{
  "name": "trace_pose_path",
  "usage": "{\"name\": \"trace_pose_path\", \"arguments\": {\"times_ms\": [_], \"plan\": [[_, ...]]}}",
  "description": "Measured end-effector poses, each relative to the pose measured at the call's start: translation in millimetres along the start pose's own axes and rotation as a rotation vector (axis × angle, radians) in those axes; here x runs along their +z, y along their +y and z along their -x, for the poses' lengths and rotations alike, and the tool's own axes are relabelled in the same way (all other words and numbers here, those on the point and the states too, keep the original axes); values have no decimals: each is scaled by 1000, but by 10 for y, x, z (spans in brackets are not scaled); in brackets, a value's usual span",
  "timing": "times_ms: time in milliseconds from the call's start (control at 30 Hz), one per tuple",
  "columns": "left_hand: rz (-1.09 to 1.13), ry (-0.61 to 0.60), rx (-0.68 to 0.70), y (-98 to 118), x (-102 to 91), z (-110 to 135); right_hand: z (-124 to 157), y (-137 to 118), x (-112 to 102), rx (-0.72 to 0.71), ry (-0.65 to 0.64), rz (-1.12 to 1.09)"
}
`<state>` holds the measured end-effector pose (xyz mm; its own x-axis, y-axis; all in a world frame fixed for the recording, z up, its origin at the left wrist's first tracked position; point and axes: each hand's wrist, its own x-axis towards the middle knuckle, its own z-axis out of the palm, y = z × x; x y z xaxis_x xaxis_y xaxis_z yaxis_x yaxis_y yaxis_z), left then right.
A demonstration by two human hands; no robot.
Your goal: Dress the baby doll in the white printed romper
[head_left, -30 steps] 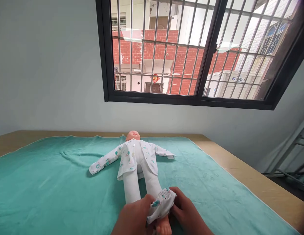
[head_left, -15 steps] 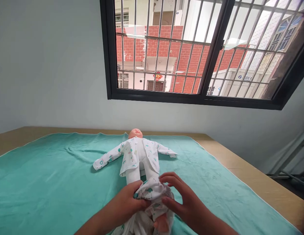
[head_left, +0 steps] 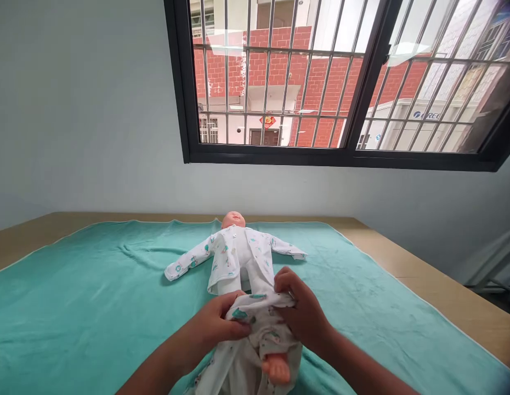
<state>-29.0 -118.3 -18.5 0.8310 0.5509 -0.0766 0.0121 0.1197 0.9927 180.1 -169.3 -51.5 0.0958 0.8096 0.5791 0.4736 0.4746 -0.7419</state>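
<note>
A baby doll (head_left: 244, 255) lies on its back with its head at the far end and its legs toward me. An open white jacket (head_left: 261, 249) with small green prints covers its arms and sides. White printed baby pants (head_left: 261, 321) are bunched around its lower legs, and one bare foot (head_left: 276, 368) sticks out of a leg opening. My left hand (head_left: 222, 322) pinches the left side of the pants' fabric. On the other side, my right hand (head_left: 298, 307) grips the pants' edge with closed fingers. The doll's other foot is hidden in the cloth.
A green blanket (head_left: 94, 307) with a few wrinkles lies under the doll, on a wooden table (head_left: 428, 291). Behind the table is a pale wall (head_left: 94, 120) with a dark-framed, barred window (head_left: 271, 155). A metal frame (head_left: 491, 280) stands at the far right.
My right hand's fingers, formerly apart, have closed on the pants' edge. The waistband is now stretched between both hands, and more of the bare foot shows. The view has shifted slightly.
</note>
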Motion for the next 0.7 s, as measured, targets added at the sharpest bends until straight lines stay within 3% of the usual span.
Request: {"name": "trace_pose_path", "arguments": {"times_ms": [100,167,200,267,400,467,533,600,700], "plan": [[-249,255,43,-5,9,-46,-7,58,-58,-211,111,130],[-274,396,53,1,31,-43,-1,86,-67,-279,146,244],[-222,411,42,9,44,-25,8,96,-62,-300,140,302],[-25,287,28,30,64,38,32,104,-45,-319,101,395],[352,-198,-12,63,60,184,17,79,-51,-218,21,410],[390,-292,-51,82,47,223,-39,68,-97,-141,4,376],[312,-322,-94,112,40,229,-109,80,-166,-62,-22,345],[97,-287,-131,147,36,204,-170,123,-246,22,-82,321],[-298,-4,-63,161,21,129,-232,198,-379,167,-215,277]]}}
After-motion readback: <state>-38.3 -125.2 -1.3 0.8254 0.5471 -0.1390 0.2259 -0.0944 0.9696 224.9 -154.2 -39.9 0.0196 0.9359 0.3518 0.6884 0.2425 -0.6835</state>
